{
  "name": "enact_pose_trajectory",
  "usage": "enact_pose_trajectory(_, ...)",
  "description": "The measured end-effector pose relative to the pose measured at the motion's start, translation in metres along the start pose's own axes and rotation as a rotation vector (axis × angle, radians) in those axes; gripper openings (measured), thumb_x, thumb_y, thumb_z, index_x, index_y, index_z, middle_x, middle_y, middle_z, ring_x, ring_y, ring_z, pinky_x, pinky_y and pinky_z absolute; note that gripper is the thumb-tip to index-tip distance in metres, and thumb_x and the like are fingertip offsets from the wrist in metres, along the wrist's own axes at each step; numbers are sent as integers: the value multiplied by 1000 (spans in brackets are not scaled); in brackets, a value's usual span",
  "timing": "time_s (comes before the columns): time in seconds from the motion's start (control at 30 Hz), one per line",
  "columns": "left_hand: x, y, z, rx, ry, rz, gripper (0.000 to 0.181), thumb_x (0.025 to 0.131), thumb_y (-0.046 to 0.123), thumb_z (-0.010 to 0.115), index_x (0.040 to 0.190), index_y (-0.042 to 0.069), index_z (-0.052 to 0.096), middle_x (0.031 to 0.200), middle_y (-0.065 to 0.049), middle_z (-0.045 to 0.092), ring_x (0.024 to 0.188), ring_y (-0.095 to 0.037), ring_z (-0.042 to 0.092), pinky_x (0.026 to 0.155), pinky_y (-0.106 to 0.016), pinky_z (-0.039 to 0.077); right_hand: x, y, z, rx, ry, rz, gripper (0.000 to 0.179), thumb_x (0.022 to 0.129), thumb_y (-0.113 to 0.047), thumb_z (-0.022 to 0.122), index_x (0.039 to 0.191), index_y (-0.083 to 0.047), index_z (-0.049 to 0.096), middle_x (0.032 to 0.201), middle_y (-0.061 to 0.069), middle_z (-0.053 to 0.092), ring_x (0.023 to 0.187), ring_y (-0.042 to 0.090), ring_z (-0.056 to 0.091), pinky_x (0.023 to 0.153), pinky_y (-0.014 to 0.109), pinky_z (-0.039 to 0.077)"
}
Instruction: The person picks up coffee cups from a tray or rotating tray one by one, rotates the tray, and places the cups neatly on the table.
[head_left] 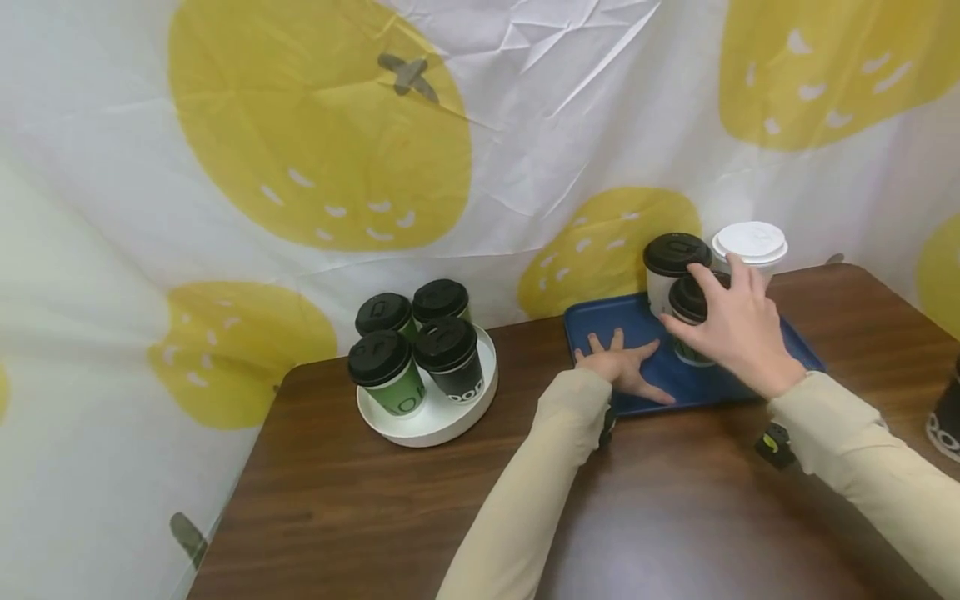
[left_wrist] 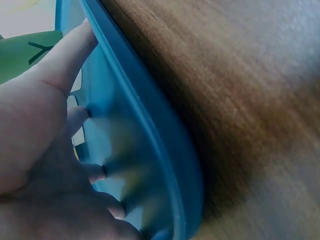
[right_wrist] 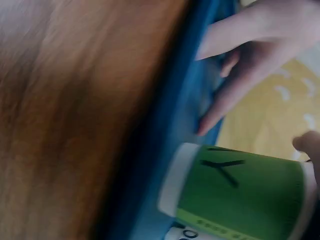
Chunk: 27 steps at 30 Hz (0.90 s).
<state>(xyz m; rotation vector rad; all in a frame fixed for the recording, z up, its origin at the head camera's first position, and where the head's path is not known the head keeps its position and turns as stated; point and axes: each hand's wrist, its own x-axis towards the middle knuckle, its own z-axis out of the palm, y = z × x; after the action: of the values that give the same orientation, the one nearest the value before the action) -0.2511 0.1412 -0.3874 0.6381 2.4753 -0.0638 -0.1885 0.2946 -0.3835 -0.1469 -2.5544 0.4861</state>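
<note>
My left hand (head_left: 618, 367) rests on the blue tray (head_left: 581, 321), fingers spread and fingertips against its floor. My right hand (head_left: 738, 325) is at a green paper cup (right_wrist: 245, 192) with a black lid (head_left: 686, 300). Its thumb and forefinger stand wide apart around the lid; in the right wrist view a fingertip (right_wrist: 305, 144) shows just off the cup. The cup stands upright on the tray, partly hidden by the hand. Behind it stand a white cup with a black lid (head_left: 675, 254) and another cup with a white lid (head_left: 750, 242).
To the left, a round white tray (head_left: 431, 433) holds several black-lidded cups, among them a green cup (head_left: 393, 392) and a black cup (head_left: 457, 375). Another black cup (head_left: 947, 417) stands at the right edge. A patterned curtain (head_left: 510, 167) hangs behind the wooden table (head_left: 360, 517).
</note>
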Motion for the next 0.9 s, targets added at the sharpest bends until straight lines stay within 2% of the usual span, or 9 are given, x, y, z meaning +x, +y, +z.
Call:
enact_pose_trajectory(0.13, -3, 1, 0, 24, -11, 2, 94, 86, 77, 62, 157, 62, 1, 176, 7, -15, 163, -34, -12, 133, -53, 9, -3, 0, 4, 1, 41, -10, 68, 86, -31, 81, 142, -4, 53, 142, 40, 44, 117, 62, 48, 73, 79, 48)
enact_pose_trajectory(0.43, -7, 7, -5, 72, -50, -9, 96, 85, 81, 59, 155, 65, -5, 174, 9, -20, 163, -33, -15, 133, -52, 8, -9, 1, -3, -26, 123, -46, 67, 83, -26, 84, 140, -5, 57, 132, 40, 51, 106, 59, 53, 65, 77, 49)
enact_pose_trajectory(0.9, -11, 7, -5, 82, -26, -28, 93, 86, 81, 59, 154, 65, -2, 175, 11, -16, 164, -31, -12, 134, -50, 10, -13, 4, -6, -25, 90, -29, 70, 83, -29, 85, 142, -4, 56, 132, 41, 50, 110, 58, 50, 68, 79, 48)
